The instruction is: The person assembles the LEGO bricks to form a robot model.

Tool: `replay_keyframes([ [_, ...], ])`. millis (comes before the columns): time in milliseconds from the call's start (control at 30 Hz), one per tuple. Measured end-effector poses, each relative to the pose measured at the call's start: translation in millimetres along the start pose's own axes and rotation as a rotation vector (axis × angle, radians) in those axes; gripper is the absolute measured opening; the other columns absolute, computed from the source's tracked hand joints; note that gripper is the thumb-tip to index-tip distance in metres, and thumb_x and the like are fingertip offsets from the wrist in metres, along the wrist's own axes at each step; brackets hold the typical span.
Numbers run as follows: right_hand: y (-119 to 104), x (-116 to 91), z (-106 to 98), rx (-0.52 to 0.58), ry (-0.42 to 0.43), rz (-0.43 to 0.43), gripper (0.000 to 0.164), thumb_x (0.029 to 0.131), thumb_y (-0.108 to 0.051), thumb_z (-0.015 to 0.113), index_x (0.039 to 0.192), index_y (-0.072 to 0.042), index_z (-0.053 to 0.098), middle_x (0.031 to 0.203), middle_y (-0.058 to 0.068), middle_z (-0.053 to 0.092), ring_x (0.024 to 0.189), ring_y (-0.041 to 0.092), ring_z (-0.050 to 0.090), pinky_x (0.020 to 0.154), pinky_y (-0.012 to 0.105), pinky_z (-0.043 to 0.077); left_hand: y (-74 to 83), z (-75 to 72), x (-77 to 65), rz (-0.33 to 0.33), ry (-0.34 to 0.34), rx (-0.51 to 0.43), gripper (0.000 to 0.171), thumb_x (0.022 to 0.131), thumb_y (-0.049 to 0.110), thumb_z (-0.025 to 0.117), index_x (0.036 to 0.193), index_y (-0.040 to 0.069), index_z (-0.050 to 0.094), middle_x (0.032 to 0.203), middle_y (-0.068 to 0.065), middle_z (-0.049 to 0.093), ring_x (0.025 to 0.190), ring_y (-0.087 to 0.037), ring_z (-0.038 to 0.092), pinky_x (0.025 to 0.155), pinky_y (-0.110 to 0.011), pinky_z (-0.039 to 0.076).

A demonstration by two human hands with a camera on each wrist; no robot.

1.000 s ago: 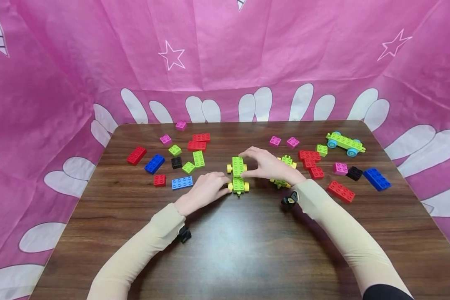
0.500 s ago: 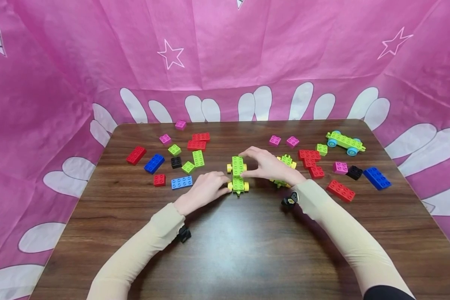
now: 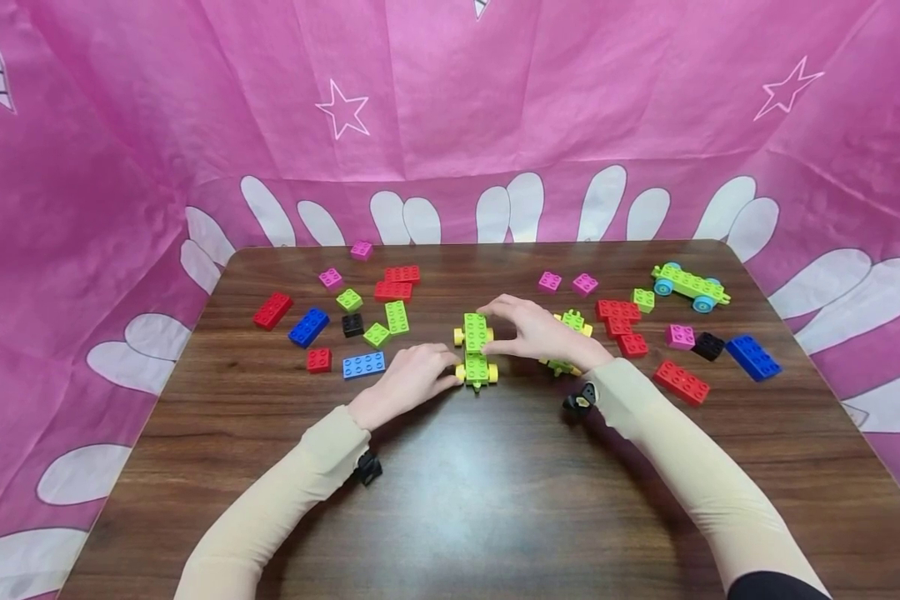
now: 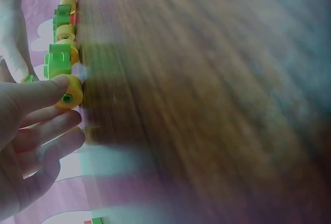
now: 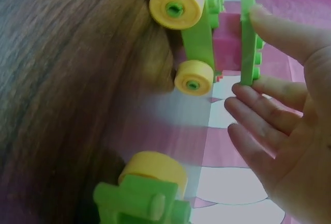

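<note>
In the head view a green wheeled base [image 3: 477, 369] with yellow wheels stands mid-table. The right wrist view shows a pink brick [image 5: 226, 42] on top of it and a thin green studded plate [image 5: 248, 48] over that brick. My right hand [image 3: 528, 329] pinches the plate's ends between thumb and fingers. From the left side, my left hand [image 3: 414, 373] holds the base by its near wheel, the thumb lying on the yellow wheel [image 4: 72, 92] in the left wrist view. A second green base [image 3: 573, 321] with yellow wheels sits partly hidden beyond my right hand.
Loose bricks lie on both sides, among them a light-blue brick [image 3: 363, 365] near my left hand and red bricks [image 3: 618, 317] right of the second base. A green base with blue wheels [image 3: 690, 286] stands at the back right. Pink cloth [image 3: 435, 100] hangs behind the table.
</note>
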State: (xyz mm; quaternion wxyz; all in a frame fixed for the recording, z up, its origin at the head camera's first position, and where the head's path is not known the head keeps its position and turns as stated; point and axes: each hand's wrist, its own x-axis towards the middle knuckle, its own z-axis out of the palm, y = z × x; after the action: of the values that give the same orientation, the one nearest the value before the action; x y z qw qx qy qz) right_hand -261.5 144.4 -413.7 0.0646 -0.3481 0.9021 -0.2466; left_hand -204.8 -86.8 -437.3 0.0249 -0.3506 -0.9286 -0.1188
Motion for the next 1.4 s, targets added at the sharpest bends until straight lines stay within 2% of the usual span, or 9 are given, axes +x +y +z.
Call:
replay_keyframes([
  [333,0.0,0.5,-1.8,0.0,-0.017,0.008,0.062,0.08,-0.044,0.07,0.129,-0.011,0.054,0.125,0.005,0.056,0.115,0.021,0.057,0.096,0.041,0.048,0.5,-0.3,0.0,-0.009,-0.008,-0.02,0.022,0.087,0.03,0.066,0.102,0.014,0.071,0.091,0.002,0.067,0.08,-0.013,0.065,0.063,-0.032,0.054],
  [700,-0.1,1.5,-3.4,-0.037,-0.018,0.007,0.063,0.08,-0.045,0.07,0.129,-0.01,0.054,0.126,0.006,0.057,0.117,0.022,0.056,0.098,0.041,0.047,-0.3,0.0,0.7,0.013,0.013,-0.003,0.022,0.087,0.031,0.066,0.101,0.014,0.071,0.089,0.002,0.067,0.079,-0.013,0.064,0.063,-0.031,0.054],
  [933,-0.6,0.1,-2.6,-0.003,-0.046,0.025,0.064,0.081,-0.045,0.069,0.132,-0.01,0.051,0.129,0.006,0.055,0.119,0.022,0.054,0.099,0.041,0.046,0.2,0.1,-0.1,0.009,0.012,0.0,0.022,0.086,0.03,0.067,0.101,0.014,0.071,0.089,0.002,0.067,0.079,-0.013,0.064,0.062,-0.031,0.053],
  [1233,1.4,-2.4,-2.3,0.036,-0.04,0.051,0.066,0.078,-0.045,0.072,0.132,-0.012,0.051,0.129,0.004,0.055,0.119,0.019,0.053,0.098,0.041,0.047,0.9,-0.9,-1.0,0.007,0.015,0.003,0.022,0.086,0.031,0.066,0.101,0.015,0.071,0.089,0.002,0.067,0.079,-0.013,0.064,0.061,-0.031,0.053],
  [1400,3.0,-2.6,-0.7,0.029,-0.023,0.035,0.067,0.078,-0.044,0.072,0.133,-0.011,0.05,0.13,0.004,0.056,0.12,0.02,0.053,0.099,0.041,0.047,1.6,-1.4,-1.4,-0.005,0.012,0.001,0.022,0.086,0.031,0.067,0.101,0.015,0.071,0.09,0.002,0.067,0.08,-0.014,0.065,0.061,-0.032,0.054],
])
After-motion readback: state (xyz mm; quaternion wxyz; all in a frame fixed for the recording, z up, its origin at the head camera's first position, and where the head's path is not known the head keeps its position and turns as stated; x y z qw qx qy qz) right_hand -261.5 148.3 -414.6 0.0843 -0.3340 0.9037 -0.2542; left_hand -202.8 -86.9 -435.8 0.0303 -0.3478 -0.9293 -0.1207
